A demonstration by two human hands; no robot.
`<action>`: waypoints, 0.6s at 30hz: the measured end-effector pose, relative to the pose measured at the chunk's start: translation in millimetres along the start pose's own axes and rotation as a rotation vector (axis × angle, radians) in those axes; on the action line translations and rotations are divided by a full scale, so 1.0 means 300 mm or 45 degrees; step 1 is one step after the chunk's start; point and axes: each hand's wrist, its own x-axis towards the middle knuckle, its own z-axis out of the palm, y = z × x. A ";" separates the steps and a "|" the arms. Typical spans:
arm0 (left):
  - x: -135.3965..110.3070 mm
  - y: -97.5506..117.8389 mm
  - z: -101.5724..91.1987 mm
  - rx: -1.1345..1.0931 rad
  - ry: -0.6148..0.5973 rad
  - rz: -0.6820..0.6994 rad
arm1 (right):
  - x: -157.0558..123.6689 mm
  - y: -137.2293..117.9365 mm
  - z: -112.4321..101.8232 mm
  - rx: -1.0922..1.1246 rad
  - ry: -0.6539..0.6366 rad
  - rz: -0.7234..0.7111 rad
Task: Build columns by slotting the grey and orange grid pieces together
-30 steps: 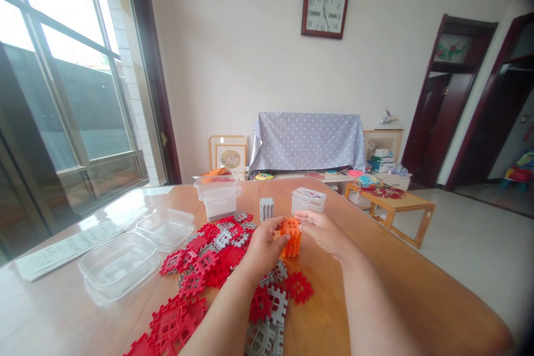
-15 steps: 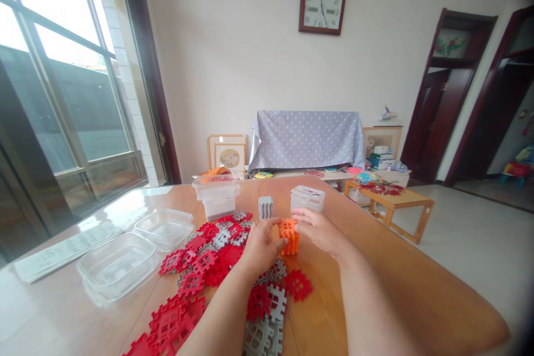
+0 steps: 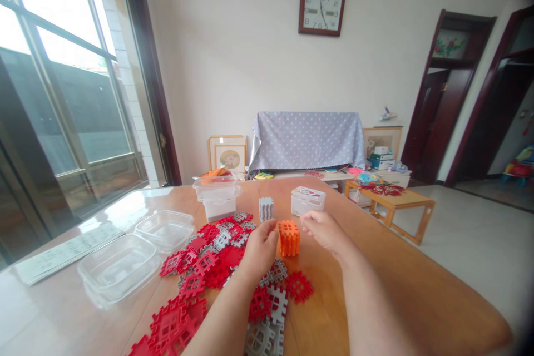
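Observation:
A neat upright stack of orange interlocking plastic tiles point(image 3: 289, 238) stands on the table between my hands. My left hand point(image 3: 262, 242) is just left of it, fingers curled in against the thumb, with nothing seen in them. To the right of the stack, my right hand point(image 3: 324, 229) is closed too, thumb against the bent fingers, apart from the orange tiles. A small stack of grey tiles point(image 3: 266, 209) sits farther back. Loose red tiles point(image 3: 205, 262) and loose grey tiles point(image 3: 277, 302) lie in a heap around and under my left forearm.
Two clear open tubs point(image 3: 119, 267) are at the left, by a sheet of paper point(image 3: 69, 253). Behind the heap stand stacked clear containers point(image 3: 217, 200). A lidded clear box point(image 3: 307, 203) is beyond my right hand. The wooden table point(image 3: 417, 283) curves at its right edge.
Both hands have come off the orange stack, the left moving left and the right moving right, and their fingers have closed. The stack stays where it was.

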 end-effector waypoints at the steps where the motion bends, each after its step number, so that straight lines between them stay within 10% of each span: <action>1: -0.003 0.003 0.002 -0.011 -0.002 0.002 | -0.002 0.000 -0.001 -0.033 0.010 0.009; 18: -0.026 0.005 0.024 -0.213 0.083 -0.045 | 0.027 0.034 0.032 -0.033 0.121 0.066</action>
